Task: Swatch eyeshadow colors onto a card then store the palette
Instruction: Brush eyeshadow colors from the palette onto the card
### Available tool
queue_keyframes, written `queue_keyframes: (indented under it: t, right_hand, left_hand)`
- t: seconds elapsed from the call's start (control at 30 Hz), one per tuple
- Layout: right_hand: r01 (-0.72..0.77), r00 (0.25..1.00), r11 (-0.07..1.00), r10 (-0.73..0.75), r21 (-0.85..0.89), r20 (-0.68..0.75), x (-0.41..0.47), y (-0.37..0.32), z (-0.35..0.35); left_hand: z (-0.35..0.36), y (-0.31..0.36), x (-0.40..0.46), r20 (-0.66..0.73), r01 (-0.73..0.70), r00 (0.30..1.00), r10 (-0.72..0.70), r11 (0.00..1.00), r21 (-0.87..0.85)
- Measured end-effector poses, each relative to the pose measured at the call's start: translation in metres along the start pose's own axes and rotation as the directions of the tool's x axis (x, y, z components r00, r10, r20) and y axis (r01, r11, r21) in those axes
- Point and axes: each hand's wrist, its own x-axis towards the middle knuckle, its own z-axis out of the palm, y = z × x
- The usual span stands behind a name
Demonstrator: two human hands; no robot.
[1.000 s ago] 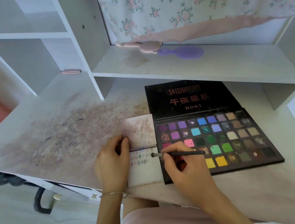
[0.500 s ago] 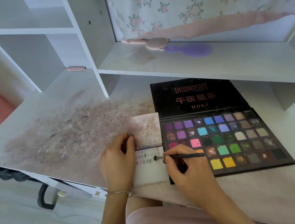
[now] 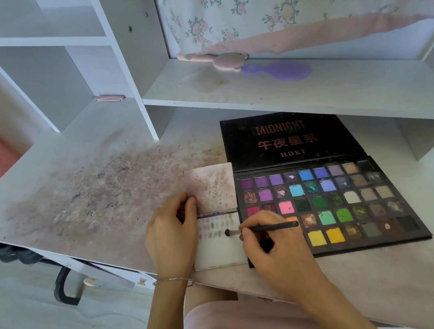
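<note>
- The stained desk (image 3: 84, 195) spreads out left of the card, smeared with old powder; nothing on that side has moved over the last second.
- The left hand (image 3: 171, 235) rests on the card's left edge, fingers curled, thumb and forefinger pinching the lifted upper flap (image 3: 210, 188). It has kept that hold throughout.
- The card (image 3: 220, 250) lies touching the palette's left side; two short rows of faint swatches sit near its top, with blank white below.
- The brush (image 3: 261, 228), pinched in the right hand (image 3: 274, 247), has travelled left from the palette's edge; its tip now sits on the card, just right of the lower swatch row.
- I judge another colour is being laid down, so swatching is under way and far from finished.
- The palette (image 3: 323, 206) lies open, right of the card, lid (image 3: 288, 140) folded back; storing it is not yet begun.
</note>
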Motion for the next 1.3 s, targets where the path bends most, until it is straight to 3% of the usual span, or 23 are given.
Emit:
queue_keyframes:
  t: [0.57, 0.83, 1.0, 1.3]
  right_hand:
    - [-0.005, 1.000, 1.000, 0.005, 0.024, 0.006, 0.002, 0.002, 0.001]
    - [0.017, 0.979, 0.948, 0.049, 0.317, -0.199, -0.001, 0.005, -0.004]
    - [0.050, 0.968, 0.946, 0.033, 0.321, -0.248, -0.005, 0.009, -0.011]
    - [-0.051, 0.910, 0.954, 0.167, 0.297, -0.379, -0.018, 0.034, -0.057]
  left_hand:
    - [0.001, -0.001, 0.000, -0.010, 0.000, 1.000, 0.000, 1.000, -0.005]
    - [0.001, -0.002, 0.001, 0.001, 0.011, 1.000, -0.011, 1.000, -0.007]
    - [0.001, -0.003, 0.001, 0.000, -0.008, 1.000, 0.008, 1.000, 0.001]
    - [0.001, -0.003, 0.001, -0.008, -0.013, 1.000, 0.013, 1.000, 0.005]
